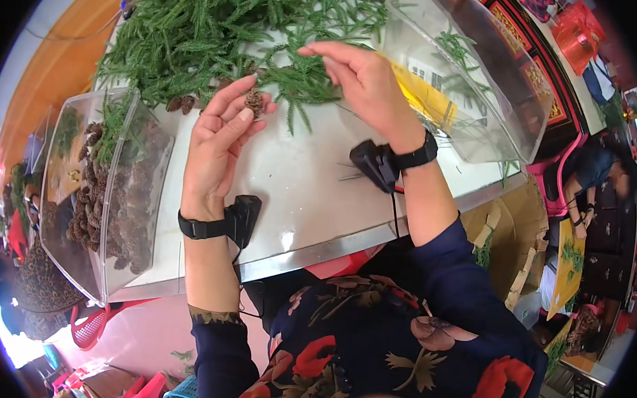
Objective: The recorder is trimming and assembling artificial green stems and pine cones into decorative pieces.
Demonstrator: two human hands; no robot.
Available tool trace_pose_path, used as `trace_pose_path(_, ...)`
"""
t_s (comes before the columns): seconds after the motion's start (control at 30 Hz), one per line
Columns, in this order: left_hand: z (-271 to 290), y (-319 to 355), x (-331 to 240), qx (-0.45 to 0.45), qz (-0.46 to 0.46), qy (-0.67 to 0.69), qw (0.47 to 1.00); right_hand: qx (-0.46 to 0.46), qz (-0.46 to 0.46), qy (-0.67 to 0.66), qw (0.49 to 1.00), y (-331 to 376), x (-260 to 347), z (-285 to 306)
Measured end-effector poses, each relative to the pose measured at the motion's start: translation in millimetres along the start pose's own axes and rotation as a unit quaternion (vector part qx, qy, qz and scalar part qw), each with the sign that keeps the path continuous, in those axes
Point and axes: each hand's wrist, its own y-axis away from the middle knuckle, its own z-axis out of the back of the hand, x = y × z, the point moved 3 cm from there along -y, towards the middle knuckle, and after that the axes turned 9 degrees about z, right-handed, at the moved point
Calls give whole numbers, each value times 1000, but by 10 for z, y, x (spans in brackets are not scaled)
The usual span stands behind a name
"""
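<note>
Between the thumb and fingers of my left hand (219, 131) is a small brown pine cone (254, 103), held upright over the white table (282, 189). My right hand (369, 85) hovers to the right, at the near edge of a big heap of green artificial pine sprigs (220, 25). Its index finger stretches out over the sprigs; the other fingers curl beneath and are partly hidden, and I see nothing held in them. A few more pine cones (186, 104) lie by the heap's near edge, left of my left hand.
At the left stands a clear plastic bin (106, 208) full of pine cones. Another clear bin (512, 130), at the right, has a yellow packet (427, 100) and thin wire-like stems beside it. A cardboard box (509, 243) is below the table's right edge. A person (589, 179) works farther right.
</note>
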Motion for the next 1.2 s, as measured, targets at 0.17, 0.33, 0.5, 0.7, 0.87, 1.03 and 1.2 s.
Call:
trace_pose_path(0.17,-60,9,-11,28,57,126,990,6,-7,-114,993,81,125,-164)
trace_pose_path(0.33,-52,-27,-10,11,88,213,973,-40,27,-189,981,104,230,-230)
trace_pose_path(0.5,-50,-66,32,-21,108,250,962,-63,6,-181,981,163,164,-165)
trace_pose_path(0.7,-253,-46,122,3,70,285,956,-60,55,-162,983,185,238,-162)
trace_pose_path(0.87,-125,-85,220,72,41,343,936,-49,52,-125,990,218,263,-243)
trace_pose_path(1.03,-165,-61,241,90,29,335,938,-52,97,-86,990,263,225,-313)
trace_pose_path(1.2,-171,-39,276,91,16,315,945,-70,111,-77,988,252,237,-320)
